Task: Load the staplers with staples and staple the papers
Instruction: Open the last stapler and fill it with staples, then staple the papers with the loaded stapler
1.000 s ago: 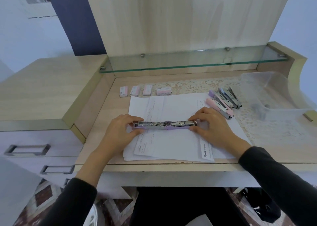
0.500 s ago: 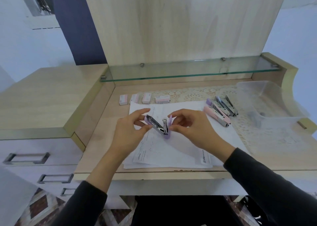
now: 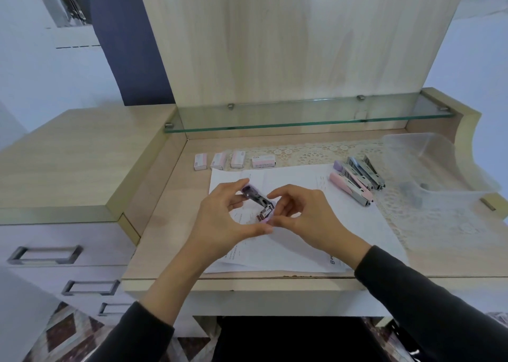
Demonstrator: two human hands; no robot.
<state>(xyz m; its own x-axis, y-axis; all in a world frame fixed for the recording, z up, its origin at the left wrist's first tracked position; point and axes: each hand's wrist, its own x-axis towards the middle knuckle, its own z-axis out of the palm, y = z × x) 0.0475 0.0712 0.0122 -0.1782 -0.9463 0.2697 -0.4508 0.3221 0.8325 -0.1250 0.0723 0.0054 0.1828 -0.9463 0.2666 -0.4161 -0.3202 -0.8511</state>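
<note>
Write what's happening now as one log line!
step: loading | left hand: holds purple stapler, hinged open | right hand: pinches its lower end | papers: beneath hands | other staplers: at right

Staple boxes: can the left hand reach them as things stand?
Likely yes. The boxes lie in a row just beyond the left hand, nothing between but paper and desk. The hand does hold the stapler together with the right hand, so it must let go first.
</note>
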